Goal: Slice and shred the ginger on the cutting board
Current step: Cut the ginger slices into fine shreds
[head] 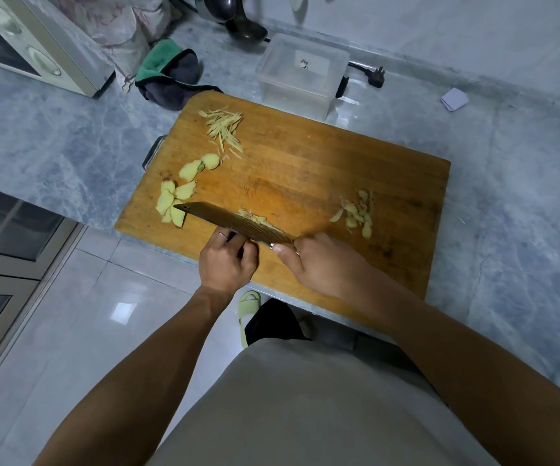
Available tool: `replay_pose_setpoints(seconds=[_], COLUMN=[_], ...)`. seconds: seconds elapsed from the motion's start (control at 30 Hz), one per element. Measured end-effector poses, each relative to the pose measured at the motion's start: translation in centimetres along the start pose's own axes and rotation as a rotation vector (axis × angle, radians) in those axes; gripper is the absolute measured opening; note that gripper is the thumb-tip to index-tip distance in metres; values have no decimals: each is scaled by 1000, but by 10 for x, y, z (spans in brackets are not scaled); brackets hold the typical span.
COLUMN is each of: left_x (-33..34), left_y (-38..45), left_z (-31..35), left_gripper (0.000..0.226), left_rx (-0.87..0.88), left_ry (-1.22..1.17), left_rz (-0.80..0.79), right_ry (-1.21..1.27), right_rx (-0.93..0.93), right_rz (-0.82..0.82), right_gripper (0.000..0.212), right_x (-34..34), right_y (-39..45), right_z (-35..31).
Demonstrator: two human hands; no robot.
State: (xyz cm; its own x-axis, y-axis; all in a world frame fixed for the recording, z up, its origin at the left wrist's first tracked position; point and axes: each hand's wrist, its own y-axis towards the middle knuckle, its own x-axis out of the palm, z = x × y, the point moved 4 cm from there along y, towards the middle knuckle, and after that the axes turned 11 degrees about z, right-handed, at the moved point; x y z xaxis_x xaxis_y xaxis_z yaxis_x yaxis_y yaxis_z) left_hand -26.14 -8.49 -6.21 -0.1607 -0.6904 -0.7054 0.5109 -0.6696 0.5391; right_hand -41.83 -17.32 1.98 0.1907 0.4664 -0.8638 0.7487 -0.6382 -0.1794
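Currently: cleaver (pixel 238 223) held tilted over near edge of cutting board (pixel 339 169), flat of blade up, carrying a small pile of ginger shreds (pixel 255 218). Right hand (pixel 322 264) wrapped round the handle end, thumb laid along the blade heel. Left hand (pixel 228 260) at the blade's near side, fingers curled under toward it; cannot tell whether pinching anything. Ring on each hand.

Ginger in 4 groups on the board: shreds on the blade; sliced pieces (pixel 178 193) at left edge, blade tip just beside or over them; loose pile of fine strips (pixel 225 129) at far left; peel scraps (pixel 356 211) right of centre, well apart from the rest.

Board on grey marble counter (pixel 53 136), near corner overhanging. Beyond the board: clear plastic box (pixel 302 72), green and grey cloth (pixel 167 74), black plug (pixel 376 77), ladle (pixel 238 25), oven (pixel 20 38) far left.
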Motion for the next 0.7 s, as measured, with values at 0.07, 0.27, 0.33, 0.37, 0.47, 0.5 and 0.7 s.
replay_pose_setpoints(seconds=[0.07, 0.27, 0.33, 0.37, 0.47, 0.5, 0.7], left_x=[0, -1, -1, -1, 2, 2, 0], left_y=[-1, 0, 1, 0, -2, -2, 0], left_z=[0, 0, -1, -1, -3, -4, -1], left_gripper=[27, 25, 25, 25, 25, 24, 25], left_rx=[-19, 17, 10, 7, 15, 20, 30], left_ry=[8, -5, -9, -8, 0, 1, -15], left_rz=[3, 0, 0, -2, -20, -23, -8], right_ry=[-7, 41, 42, 43, 42, 34, 2], right_rx=[-31, 23, 20, 14, 9, 15, 28], right_rz=[13, 6, 6, 7, -2, -10, -28], right_gripper=[57, 56, 58, 58, 59, 60, 62], right_x=[5, 1, -3, -5, -10, -10, -11], right_y=[-1, 3, 0, -3, -7, -6, -2], right_z=[-3, 1, 3, 3, 2, 2, 1])
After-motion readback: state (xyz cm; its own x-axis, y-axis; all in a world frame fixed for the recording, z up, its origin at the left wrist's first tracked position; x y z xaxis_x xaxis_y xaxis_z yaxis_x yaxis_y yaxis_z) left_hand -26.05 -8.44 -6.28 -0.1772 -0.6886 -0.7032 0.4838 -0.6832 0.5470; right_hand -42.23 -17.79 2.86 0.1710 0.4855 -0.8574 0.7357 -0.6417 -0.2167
